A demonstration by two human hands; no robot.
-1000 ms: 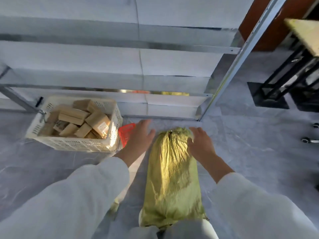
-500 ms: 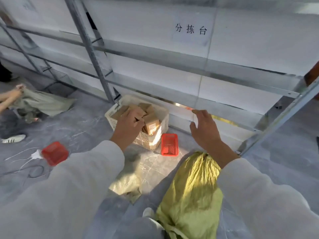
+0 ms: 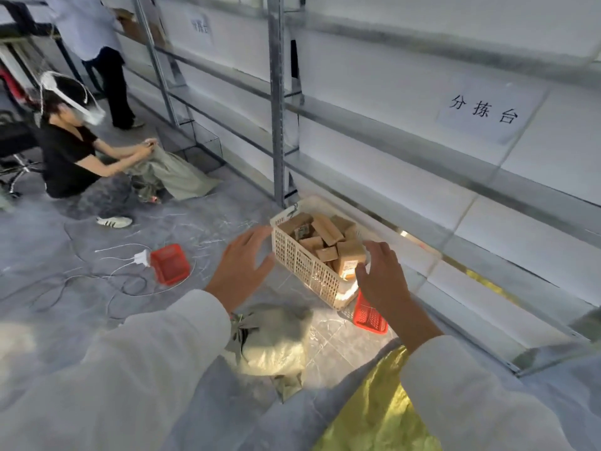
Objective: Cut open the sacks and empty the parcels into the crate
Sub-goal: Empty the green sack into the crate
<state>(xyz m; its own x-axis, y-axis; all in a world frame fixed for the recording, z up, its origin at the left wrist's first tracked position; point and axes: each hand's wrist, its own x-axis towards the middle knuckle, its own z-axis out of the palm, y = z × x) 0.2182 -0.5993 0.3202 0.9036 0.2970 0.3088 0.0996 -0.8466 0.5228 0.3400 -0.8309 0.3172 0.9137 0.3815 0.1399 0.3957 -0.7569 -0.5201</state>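
Note:
A cream plastic crate stands on the floor by the shelving and holds several brown cardboard parcels. My left hand hovers open just left of the crate, fingers spread. My right hand hovers open at the crate's near right corner, holding nothing. A yellow-green sack lies at the bottom of the view under my right sleeve. A flattened pale sack lies on the floor between my arms.
A small red basket sits beside the crate, another red basket lies left among white cables. Metal shelving runs along the wall. A crouching person handles a grey sack at left; another person stands behind.
The view has swung left and up from the yellow-green sack to the crate. Both hands left the sack's tied top and now hover on either side of the crate.

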